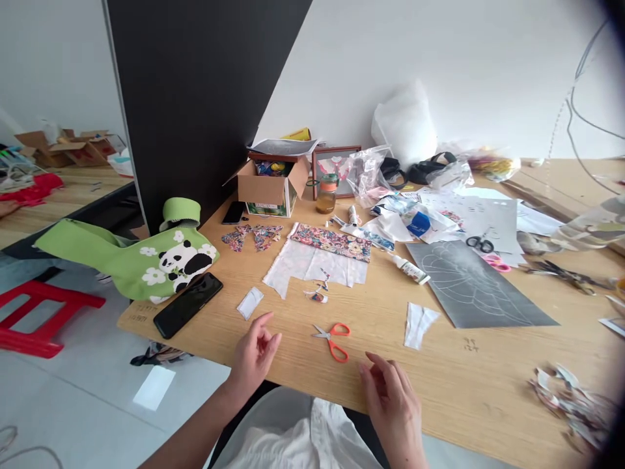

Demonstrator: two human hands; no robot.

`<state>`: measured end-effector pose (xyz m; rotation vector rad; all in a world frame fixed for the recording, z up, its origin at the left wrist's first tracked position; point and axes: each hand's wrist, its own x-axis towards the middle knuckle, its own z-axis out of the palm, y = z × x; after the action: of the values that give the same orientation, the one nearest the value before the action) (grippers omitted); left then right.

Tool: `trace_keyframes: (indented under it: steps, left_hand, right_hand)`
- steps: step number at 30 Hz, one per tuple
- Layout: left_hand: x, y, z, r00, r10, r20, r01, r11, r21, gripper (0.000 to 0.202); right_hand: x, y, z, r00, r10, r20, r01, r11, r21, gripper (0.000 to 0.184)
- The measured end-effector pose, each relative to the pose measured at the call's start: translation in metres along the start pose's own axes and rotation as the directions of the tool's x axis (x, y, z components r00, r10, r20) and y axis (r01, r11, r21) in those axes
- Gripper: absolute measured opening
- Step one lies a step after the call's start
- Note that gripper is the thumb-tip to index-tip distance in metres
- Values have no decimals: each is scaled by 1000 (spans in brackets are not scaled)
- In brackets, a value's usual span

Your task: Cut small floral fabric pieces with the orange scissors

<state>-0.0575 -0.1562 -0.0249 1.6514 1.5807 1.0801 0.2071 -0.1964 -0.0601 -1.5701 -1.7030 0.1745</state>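
Near the table's front edge my left hand (pixel 254 352) hovers or rests with loosely bent fingers, thumb apart, nothing held. My right hand (pixel 391 398) is at the edge too, fingers slightly curled and parted, also holding nothing. Between them lie orange-handled scissors (pixel 336 339) with blades apart, touched by neither hand. A small whitish fabric piece (pixel 250 303) lies just beyond my left hand, and another pale fabric piece (pixel 420 324) beyond my right. Farther back is a floral fabric strip (pixel 334 241) over white cloth (pixel 297 262), with small scraps (pixel 317 296) in front.
At left are a black phone (pixel 188 305) and a green panda bag (pixel 166 260). Farther back stand an open cardboard box (pixel 266 189) and a jar (pixel 327 194). A white glue bottle (pixel 411 269), a grey patterned sheet (pixel 478 286) and fabric scraps (pixel 569 404) lie to the right.
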Motion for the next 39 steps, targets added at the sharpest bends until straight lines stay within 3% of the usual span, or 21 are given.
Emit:
trace_keyframes:
  steps: [5, 12, 15, 29, 39]
  left_hand:
    - [-26, -17, 3, 988, 153, 34, -157, 978, 134, 32]
    - [-23, -21, 6, 960, 277, 42, -278, 923, 268, 24]
    - [-22, -21, 8, 938, 343, 48, -342, 894, 291, 22]
    - [-19, -24, 11, 879, 476, 32, -461, 829, 318, 17]
    - [-18, -22, 11, 871, 491, 24, -471, 821, 321, 13]
  right_hand:
    - [18, -12, 7, 974, -148, 171, 158, 986, -50, 41]
    - [30, -9, 24, 933, -235, 274, 279, 951, -134, 36]
    - [28, -4, 23, 930, -262, 260, 303, 944, -134, 35]
    - [27, -10, 22, 956, -157, 248, 210, 956, -205, 22]
    - [27, -9, 20, 966, -125, 228, 174, 962, -211, 20]
